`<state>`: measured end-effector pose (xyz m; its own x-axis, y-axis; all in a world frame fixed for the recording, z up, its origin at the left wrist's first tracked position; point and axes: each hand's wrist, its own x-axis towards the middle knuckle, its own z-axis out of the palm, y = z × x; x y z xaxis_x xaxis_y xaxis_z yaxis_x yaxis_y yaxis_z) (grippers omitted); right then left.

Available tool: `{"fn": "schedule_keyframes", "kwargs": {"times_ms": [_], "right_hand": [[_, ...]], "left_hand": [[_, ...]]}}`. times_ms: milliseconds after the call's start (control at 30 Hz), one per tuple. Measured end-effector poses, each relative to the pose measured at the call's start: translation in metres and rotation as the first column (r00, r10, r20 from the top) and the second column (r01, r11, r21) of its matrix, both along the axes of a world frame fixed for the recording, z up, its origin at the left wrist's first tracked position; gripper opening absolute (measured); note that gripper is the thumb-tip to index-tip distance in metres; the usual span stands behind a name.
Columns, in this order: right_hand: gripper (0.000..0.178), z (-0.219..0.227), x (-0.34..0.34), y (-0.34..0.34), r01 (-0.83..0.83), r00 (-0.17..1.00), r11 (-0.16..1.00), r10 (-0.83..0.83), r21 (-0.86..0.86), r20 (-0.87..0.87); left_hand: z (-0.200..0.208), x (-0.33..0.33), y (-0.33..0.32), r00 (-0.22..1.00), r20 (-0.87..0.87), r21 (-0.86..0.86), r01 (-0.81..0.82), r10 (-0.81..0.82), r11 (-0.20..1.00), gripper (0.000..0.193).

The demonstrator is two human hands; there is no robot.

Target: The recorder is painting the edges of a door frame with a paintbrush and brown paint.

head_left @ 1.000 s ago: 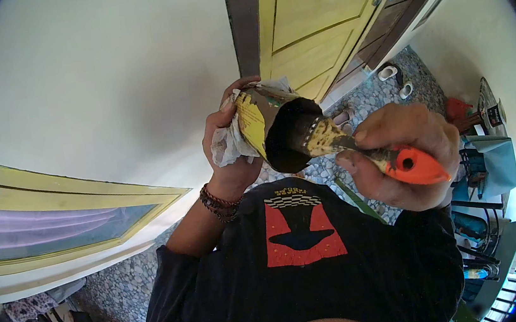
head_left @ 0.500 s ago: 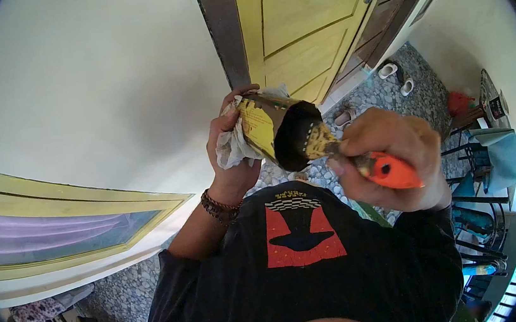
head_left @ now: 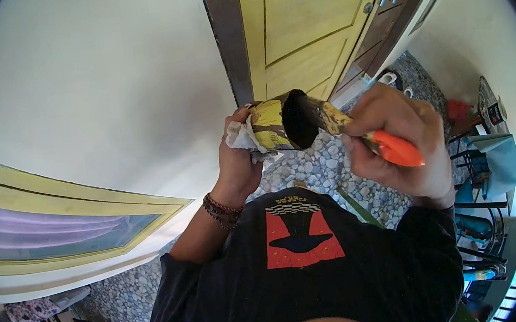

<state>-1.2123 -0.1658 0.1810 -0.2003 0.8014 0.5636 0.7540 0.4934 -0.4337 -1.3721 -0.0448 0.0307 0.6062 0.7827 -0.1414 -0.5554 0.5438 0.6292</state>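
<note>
The right hand (head_left: 398, 135) pinches an orange-handled, paint-smeared brush (head_left: 333, 118), long axis slanting, bristles up-left at the can (head_left: 270, 124) the left hand (head_left: 236, 160) clasps.

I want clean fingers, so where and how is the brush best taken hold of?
Probably by the orange handle, from the right, where the right hand is: the brush slants, dark bristles toward the open mouth of the can, handle pointing away.
</note>
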Motion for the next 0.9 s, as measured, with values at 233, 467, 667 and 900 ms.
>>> {"fn": "schedule_keyframes", "kwargs": {"times_ms": [233,467,667,900], "right_hand": [[0.020,-0.012,0.001,0.012,-0.081,0.996,0.994,0.078,-0.076,-0.046],[0.018,-0.015,0.009,0.005,-0.007,0.997,0.996,0.000,-0.092,-0.075],[0.017,-0.008,0.024,0.004,-0.125,0.982,0.991,0.115,-0.057,-0.148],[0.019,-0.002,0.051,0.021,-0.334,0.936,0.934,0.313,-0.127,-0.162]], "left_hand": [[-0.005,-0.002,-0.003,0.999,0.044,-0.035,-0.003,0.004,0.999,0.033],[-0.009,-0.004,-0.005,0.999,-0.049,0.009,-0.014,0.014,1.000,0.039],[-0.008,0.000,-0.002,1.000,-0.007,-0.002,-0.008,0.008,1.000,0.039],[0.003,0.013,-0.001,0.996,-0.084,-0.101,-0.040,0.031,0.994,0.037]]}}
